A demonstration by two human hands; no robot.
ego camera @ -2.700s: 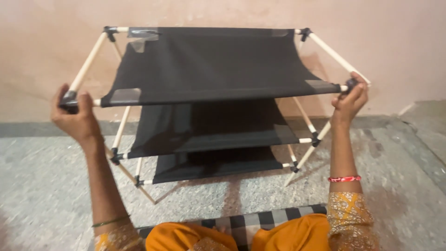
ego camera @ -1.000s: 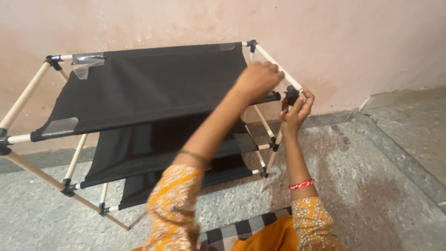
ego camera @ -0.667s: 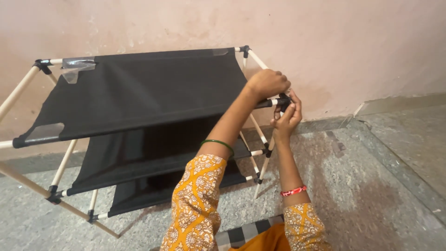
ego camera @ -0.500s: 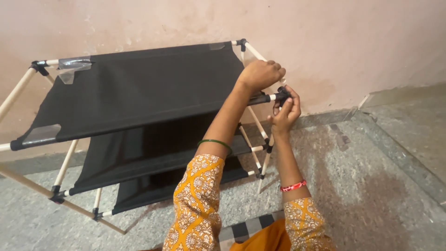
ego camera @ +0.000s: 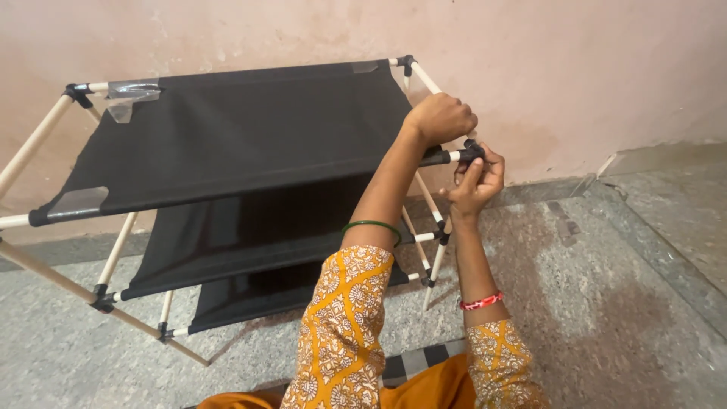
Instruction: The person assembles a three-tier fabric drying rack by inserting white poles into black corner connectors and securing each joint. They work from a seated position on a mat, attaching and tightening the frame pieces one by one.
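Person sits low on the floor w/ a three-tier rack tipped up in front of them, leaning toward the pink wall. Rack = pale wooden rods, black plastic joints, three black fabric shelves stepping down one under another. Both hands are up at the near right corner of the top shelf. Left hand reaches across the body, arm stretched out long and almost straight, elbow low, forearm rising diag. to the corner; knuckles up, fist clenched round the rod just beside the black corner joint. Green bangle sits on that forearm, orange patterned sleeve bunched below it. Right hand comes up from underneath, forearm near vertical, wrist bent back a bit, palm facing the joint; fingers curl up & pinch the black corner joint from below, thumb side toward the rod end. Red bangle on the right wrist, same patterned sleeve at the elbow. The two hands sit touching or just about, one above, one below the joint. Can't tell how hard either grips. Clear tape scraps stick to the far left and near left corners of the top shelf fabric. Left side rods poke out of frame. Checked black-and-white cloth shows by the person's lap, bottom edge. Floor is grey speckled stone.
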